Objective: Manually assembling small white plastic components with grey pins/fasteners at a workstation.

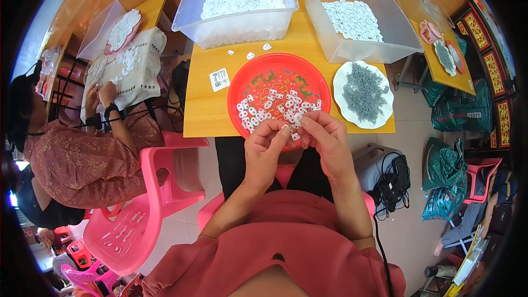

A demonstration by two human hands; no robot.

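Both hands are raised over the near rim of a red round tray (316, 71) with a floral pattern. My left hand (265, 146) pinches a small white plastic piece (285, 127) between thumb and fingertips. Close beside it, my right hand (328, 140) grips another small white plastic piece (298, 116) between thumb and forefinger. Several white two-holed pieces (252, 115) lie loose in the tray below the fingers. On the right stands a white scalloped plate (340, 85) heaped with grey screws or plugs (364, 92), too small to tell which.
Two clear plastic bins (236, 30) (385, 44) of white pieces stand at the table's back. A white label card (219, 80) lies left of the tray. Left of me are a pink chair (148, 187) and a co-worker (88, 159). Cables and a black device (393, 179) hang at right.
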